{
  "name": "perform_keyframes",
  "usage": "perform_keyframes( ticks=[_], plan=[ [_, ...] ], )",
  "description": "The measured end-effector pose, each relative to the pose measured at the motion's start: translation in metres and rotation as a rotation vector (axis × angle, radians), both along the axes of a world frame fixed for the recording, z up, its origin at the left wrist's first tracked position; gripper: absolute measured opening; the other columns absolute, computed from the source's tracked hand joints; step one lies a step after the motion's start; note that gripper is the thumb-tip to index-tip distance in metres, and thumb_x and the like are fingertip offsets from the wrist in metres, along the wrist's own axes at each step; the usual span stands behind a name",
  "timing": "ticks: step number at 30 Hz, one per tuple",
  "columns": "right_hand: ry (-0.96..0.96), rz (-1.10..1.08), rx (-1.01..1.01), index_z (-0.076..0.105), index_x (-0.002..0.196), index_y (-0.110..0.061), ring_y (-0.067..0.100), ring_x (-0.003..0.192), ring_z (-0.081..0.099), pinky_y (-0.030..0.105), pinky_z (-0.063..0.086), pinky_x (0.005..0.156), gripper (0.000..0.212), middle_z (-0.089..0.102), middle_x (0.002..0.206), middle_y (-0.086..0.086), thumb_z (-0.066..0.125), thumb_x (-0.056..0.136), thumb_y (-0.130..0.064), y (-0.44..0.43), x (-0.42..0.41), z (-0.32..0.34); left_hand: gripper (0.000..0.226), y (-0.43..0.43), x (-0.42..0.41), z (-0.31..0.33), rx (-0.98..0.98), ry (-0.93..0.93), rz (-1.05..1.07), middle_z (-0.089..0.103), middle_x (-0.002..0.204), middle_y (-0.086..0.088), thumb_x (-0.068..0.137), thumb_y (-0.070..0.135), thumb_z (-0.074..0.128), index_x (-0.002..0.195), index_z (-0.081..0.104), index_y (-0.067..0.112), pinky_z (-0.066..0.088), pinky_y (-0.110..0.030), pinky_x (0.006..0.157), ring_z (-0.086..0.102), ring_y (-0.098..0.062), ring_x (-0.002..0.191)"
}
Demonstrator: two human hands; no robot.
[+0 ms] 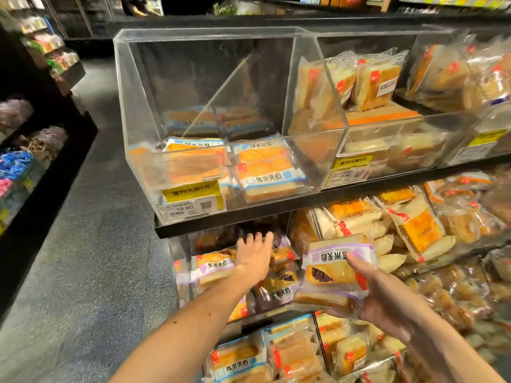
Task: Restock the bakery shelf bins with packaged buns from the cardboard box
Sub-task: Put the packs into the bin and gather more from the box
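We hold a purple-banded bun pack (334, 268) in our right grip (387, 297), thumb curled over its top, just before the middle shelf bin (177, 247). Our left grip (254, 258) reaches into that bin released, fingers straight. The pack reads 紫米夹心. The upper bin's blue packs (269, 172) read 炼乳夹心, and the price tag (190, 208) reads 19.90.

Bare to the frame's lower edge, my left forearm (193, 322) carried one small dark mole (177, 322) on its upper side. My right forearm (453, 352) was bare too. My left hand (254, 258) and right hand (387, 297) were ungloved, with slender fingers (258, 239), plain wrists and short, unpainted nails.
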State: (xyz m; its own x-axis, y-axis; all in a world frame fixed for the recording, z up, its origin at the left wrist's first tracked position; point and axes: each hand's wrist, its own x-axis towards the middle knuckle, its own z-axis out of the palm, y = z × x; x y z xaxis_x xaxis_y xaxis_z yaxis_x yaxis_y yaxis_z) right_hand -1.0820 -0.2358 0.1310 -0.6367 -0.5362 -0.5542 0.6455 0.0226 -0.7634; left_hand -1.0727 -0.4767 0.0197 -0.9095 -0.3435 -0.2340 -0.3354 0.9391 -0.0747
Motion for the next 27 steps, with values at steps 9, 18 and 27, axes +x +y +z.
perform_keyframes(
  ticks=[9, 18, 27],
  plan=[
    [-0.054, 0.017, -0.029, 0.059, 0.132, -0.013, 0.044, 0.114, 0.063, 0.067, 0.04, 0.103, 0.041, 0.066, 0.123, 0.023, 0.052, 0.098, -0.034, 0.003, -0.006, -0.008, 0.068, -0.003, -0.026, -0.041, 0.025, -0.064, -0.032, 0.015, 0.162, -0.016, 0.099, 0.011, 0.056, 0.156, 0.019, 0.011, 0.026, -0.046, 0.116, 0.012, -0.034, 0.149],
    [-0.055, 0.072, -0.032, 0.058, 0.133, -0.012, 0.043, 0.113, 0.065, 0.06, 0.054, 0.086, 0.046, 0.067, 0.123, 0.022, 0.054, 0.095, -0.037, -0.002, -0.01, -0.01, 0.038, -0.002, 0.006, 0.034, 0.581, 0.368, -0.029, 0.061, 0.127, -0.001, 0.093, 0.011, 0.053, 0.13, 0.056, 0.021, 0.046, -0.032, 0.097, 0.057, -0.02, 0.118],
    [-0.005, 0.281, 0.007, 0.063, 0.128, -0.011, 0.038, 0.11, 0.067, 0.054, 0.055, 0.088, 0.047, 0.068, 0.121, 0.022, 0.053, 0.095, -0.044, -0.031, -0.005, 0.0, 0.091, 0.022, 0.062, 0.083, 0.766, 0.339, -0.361, 0.029, 0.151, 0.016, 0.072, 0.067, 0.074, 0.145, 0.023, 0.05, 0.029, -0.031, 0.114, 0.033, -0.005, 0.139]
  ],
)
